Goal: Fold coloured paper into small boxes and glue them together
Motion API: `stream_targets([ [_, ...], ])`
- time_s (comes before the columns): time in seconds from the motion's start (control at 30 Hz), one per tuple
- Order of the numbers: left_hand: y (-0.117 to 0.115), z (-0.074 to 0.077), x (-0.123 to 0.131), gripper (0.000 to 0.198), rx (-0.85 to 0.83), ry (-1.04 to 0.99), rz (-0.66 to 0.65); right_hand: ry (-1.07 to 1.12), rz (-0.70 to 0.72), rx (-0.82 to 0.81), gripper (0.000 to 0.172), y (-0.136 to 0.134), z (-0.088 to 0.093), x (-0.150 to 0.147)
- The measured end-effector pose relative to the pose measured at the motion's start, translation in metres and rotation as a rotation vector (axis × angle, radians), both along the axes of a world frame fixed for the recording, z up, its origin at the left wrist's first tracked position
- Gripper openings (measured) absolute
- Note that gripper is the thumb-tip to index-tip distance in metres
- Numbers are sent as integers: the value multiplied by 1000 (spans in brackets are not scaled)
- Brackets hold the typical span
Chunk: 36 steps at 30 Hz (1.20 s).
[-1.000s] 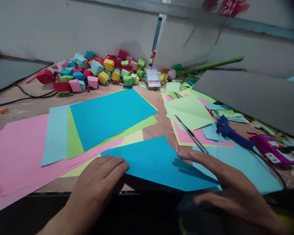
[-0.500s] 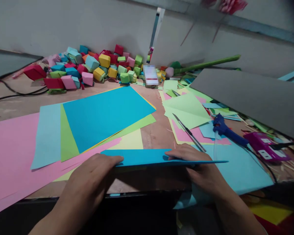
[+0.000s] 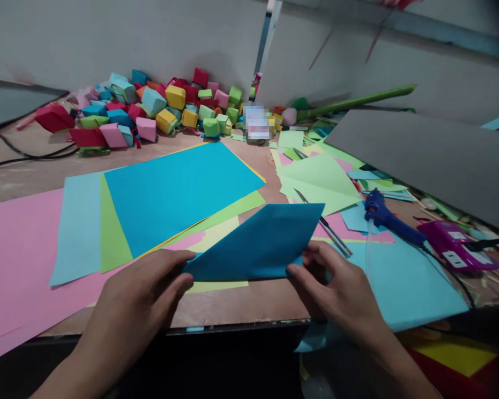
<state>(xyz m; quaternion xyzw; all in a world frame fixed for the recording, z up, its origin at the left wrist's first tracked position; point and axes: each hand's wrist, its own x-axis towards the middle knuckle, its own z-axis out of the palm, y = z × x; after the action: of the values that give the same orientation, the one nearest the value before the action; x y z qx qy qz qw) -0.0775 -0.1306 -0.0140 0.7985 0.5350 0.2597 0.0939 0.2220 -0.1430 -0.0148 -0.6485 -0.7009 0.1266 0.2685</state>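
Observation:
Between my two hands, over the table's front edge, stands a folded sheet of blue paper [image 3: 258, 241], its slanted upper flap tilted up. My left hand [image 3: 143, 299] pinches its lower left corner between thumb and fingers. At the lower right side, my right hand [image 3: 336, 282] grips the paper, thumb in front and fingers partly hidden behind. Beyond it lies a flat stack of coloured sheets topped by a larger blue sheet [image 3: 178, 194]. Pink paper [image 3: 20, 266] spreads out on the left.
Several small coloured paper boxes [image 3: 153, 105] are heaped at the back. To the right lie a craft knife [image 3: 332, 235], pale green paper [image 3: 320, 183], a blue glue gun [image 3: 393, 221] and a purple power strip [image 3: 457, 246] with cables. A grey board [image 3: 432, 160] juts in from the right.
The blue paper has tipped from nearly edge-on to upright, showing its broad face. My right thumb has come round to the near side, and my left hand has shifted slightly left.

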Motion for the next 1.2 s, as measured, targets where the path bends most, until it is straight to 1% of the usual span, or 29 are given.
stream_targets([
  [0.13, 1, 0, 0, 25, -9, 7, 54, -14, -16, 31, 36, -3, -6, -3],
  [0.23, 2, 2, 0, 24, -64, 3, 76, -30, -28, 45, 39, -4, -6, -5],
  [0.3, 3, 5, 0, 22, -111, -2, 90, -54, -29, 68, 34, -4, -6, -6],
  [0.37, 4, 8, 1, 22, -147, 3, 106, -94, -19, 97, 24, -3, -6, -6],
  [0.47, 3, 8, 4, 23, -126, 42, 138, -143, 52, 126, 8, -2, -4, -6],
  [0.53, 1, 7, 5, 22, -77, 64, 150, -137, 117, 131, 7, -2, -3, -6],
  [0.6, 1, 6, 7, 20, -54, 71, 151, -120, 139, 130, 7, -1, -2, -7],
  [0.73, 2, 4, 7, 13, -92, 88, 92, -128, 113, 107, 10, -1, -5, -10],
  [0.83, 3, 1, 7, 14, -71, 84, 11, -145, 171, 124, 13, -1, -7, -11],
  [0.9, 2, -1, 6, 15, -66, 82, -20, -164, 207, 131, 14, -1, -8, -11],
  [0.97, 2, -3, 6, 17, -65, 91, -50, -199, 206, 125, 14, -1, -8, -10],
  [1.03, 1, -4, 6, 18, -17, 139, -52, -252, 184, 124, 16, -2, -8, -9],
  [1.13, 0, -4, 6, 23, 92, 196, -37, -362, 134, 168, 18, -4, -5, -10],
  [1.2, 0, -3, 7, 25, 104, 186, -101, -429, 124, 214, 18, -6, -1, -16],
])
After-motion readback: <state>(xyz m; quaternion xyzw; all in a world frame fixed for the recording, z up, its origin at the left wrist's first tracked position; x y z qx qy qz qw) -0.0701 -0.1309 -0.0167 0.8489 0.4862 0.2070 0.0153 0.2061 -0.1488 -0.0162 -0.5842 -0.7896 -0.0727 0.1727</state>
